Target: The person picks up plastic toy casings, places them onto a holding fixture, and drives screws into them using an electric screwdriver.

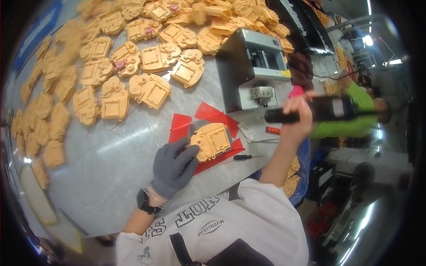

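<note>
We are steadying a pale orange plastic housing (214,141) with our left hand (174,166), which is wearing a grey glove. Its fingers are bending partway and touching the housing's left end; we cannot tell whether they are gripping it or only pressing. The housing is lying, open compartment upward, on a grey block (193,128) among red sheets (179,123) on the grey table (128,155).

Our bare right hand (299,113) is blurring, but we are seeing its fingers closing around a black handheld tool (330,108), well apart from the housing. The tool's body is carrying a small pale label (338,107), too smeared for reading.

Near the housing, a small black screwdriver (242,157) is lying just beside the red sheets. Farther right, a red strip (273,130) is showing tiny light marks that we are failing to make out. The dark and silver machine (257,55) is bearing a yellow sticker (285,73) at its lower right corner. Many similar housings (151,55) are covering the table's far and left parts. We are wearing a white top (262,213) with large dark outlined lettering and a smaller oval emblem across the front. At right, another person in bright green (339,127) is reaching toward the tables.
</note>
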The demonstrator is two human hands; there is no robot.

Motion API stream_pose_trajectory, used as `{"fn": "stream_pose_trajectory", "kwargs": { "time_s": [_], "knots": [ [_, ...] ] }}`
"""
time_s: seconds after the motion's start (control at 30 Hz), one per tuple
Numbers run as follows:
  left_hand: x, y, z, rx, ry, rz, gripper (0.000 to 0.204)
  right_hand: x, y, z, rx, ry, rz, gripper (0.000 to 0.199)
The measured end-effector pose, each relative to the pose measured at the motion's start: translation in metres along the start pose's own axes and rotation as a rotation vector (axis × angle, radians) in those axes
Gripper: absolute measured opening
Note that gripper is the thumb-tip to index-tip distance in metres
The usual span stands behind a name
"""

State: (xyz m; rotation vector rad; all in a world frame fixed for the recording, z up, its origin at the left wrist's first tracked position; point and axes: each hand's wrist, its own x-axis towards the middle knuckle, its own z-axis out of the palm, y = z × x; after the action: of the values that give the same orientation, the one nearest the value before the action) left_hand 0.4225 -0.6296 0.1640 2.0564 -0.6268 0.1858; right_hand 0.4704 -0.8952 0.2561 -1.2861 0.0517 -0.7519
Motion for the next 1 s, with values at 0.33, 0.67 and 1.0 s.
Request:
{"fn": "stream_pose_trajectory", "kwargs": {
  "time_s": [0.33, 0.67, 1.0],
  "knots": [
    [0.001, -0.004, 0.0, -0.047, -0.057, -0.004, 0.035, -0.094, -0.032, 0.031, 0.197, -0.74, -0.047, 0.041],
    [-0.002, -0.007, -0.002, -0.159, -0.055, -0.033, 0.031, -0.104, -0.021, 0.045, 0.187, -0.681, 0.019, 0.038],
    [-0.002, -0.006, -0.001, -0.236, 0.002, -0.07, 0.03, -0.107, -0.013, 0.054, 0.146, -0.649, 0.001, 0.036]
  ]
}}
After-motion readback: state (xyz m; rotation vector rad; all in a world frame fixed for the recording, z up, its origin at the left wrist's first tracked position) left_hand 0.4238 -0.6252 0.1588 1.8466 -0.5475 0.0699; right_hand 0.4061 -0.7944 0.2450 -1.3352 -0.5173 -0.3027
